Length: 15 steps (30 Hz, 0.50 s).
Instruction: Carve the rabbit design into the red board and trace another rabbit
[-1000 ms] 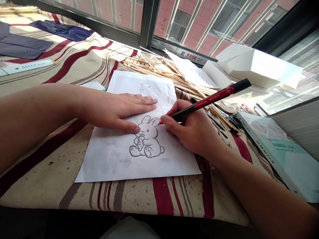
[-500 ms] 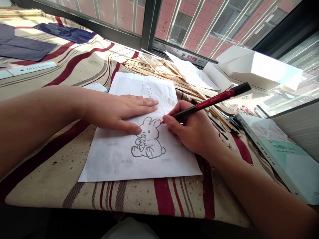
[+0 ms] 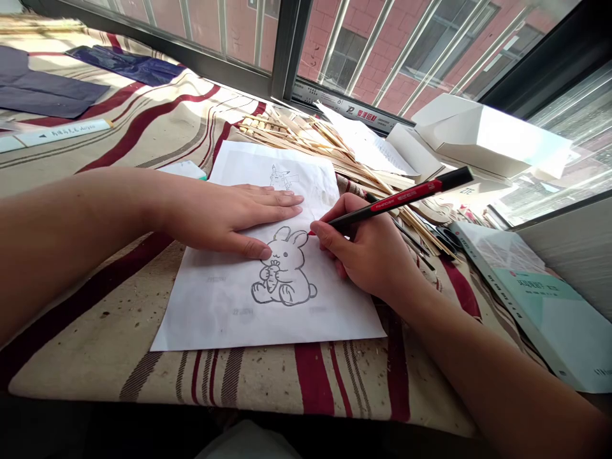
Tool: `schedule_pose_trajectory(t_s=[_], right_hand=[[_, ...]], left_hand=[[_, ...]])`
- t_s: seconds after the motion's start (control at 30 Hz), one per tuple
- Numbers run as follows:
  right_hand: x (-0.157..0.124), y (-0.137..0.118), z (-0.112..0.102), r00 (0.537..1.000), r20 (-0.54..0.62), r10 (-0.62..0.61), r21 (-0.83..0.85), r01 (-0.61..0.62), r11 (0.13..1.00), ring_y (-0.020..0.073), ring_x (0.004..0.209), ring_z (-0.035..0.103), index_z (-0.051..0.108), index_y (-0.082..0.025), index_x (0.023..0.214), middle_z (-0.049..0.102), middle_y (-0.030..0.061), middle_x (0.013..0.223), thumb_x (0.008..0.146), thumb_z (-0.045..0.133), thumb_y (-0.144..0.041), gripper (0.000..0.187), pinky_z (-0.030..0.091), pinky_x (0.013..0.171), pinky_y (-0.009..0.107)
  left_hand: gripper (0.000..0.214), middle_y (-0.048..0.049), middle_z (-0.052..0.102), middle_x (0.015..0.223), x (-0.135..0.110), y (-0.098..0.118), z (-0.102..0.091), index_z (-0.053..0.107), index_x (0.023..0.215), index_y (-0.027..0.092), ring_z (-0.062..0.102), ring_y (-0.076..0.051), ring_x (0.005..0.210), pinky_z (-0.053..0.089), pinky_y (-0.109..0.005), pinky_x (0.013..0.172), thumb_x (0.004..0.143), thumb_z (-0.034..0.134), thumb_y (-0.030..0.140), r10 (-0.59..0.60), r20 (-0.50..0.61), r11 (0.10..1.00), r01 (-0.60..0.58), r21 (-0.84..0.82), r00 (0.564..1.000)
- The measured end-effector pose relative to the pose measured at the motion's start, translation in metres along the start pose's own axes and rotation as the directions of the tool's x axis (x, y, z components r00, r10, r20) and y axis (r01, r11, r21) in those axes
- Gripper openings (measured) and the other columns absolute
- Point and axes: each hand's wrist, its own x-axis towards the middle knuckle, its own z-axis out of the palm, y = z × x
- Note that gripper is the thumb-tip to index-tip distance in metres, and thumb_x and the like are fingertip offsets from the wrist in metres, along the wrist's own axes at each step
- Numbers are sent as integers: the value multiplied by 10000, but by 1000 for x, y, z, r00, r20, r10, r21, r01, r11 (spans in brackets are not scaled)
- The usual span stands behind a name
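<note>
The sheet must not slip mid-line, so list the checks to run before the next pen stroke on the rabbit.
1. Left hand flat on the paper, pinning it: ok.
2. Right hand gripping the pen near its tip: ok.
3. Pen tip at the ear of the rabbit: ok.
4. Tip touching the paper: cannot tell.
5. Paper lying flat on the striped cloth: ok.
6. Wooden sticks clear of the rabbit: ok.
</note>
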Motion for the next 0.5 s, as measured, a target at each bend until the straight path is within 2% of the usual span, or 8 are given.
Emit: schedule_pose_trajectory(t_s=[0.17,0.37,0.5], right_hand=[[0,0,-1,1000,4,13,1,-13,1000,231,795,671,581,-251,829,705,30,747,950,760,-332,231,440,608,329],[0,-8,0,997,-68,-21,104,28,994,146,586,578,563,-253,799,650,-19,695,935,789,-348,280,455,551,322],[2,-10,4,997,41,-59,164,52,985,128,571,576,610,-247,852,683,-30,705,945,783,-341,218,463,543,307]], left_hand=[[1014,-37,81,1924,0,1,-1,216,1831,193,100,-314,1786,74,-449,1437,997,398,741,-5,12,1000,5,15,1000],[1008,-62,111,1915,-1,2,-2,253,1823,190,141,-332,1780,111,-460,1437,998,430,741,16,-6,1000,-16,-7,1000],[978,-69,105,1910,-1,3,-1,243,1824,188,141,-301,1781,117,-443,1433,1021,419,718,33,-2,999,-33,7,999]])
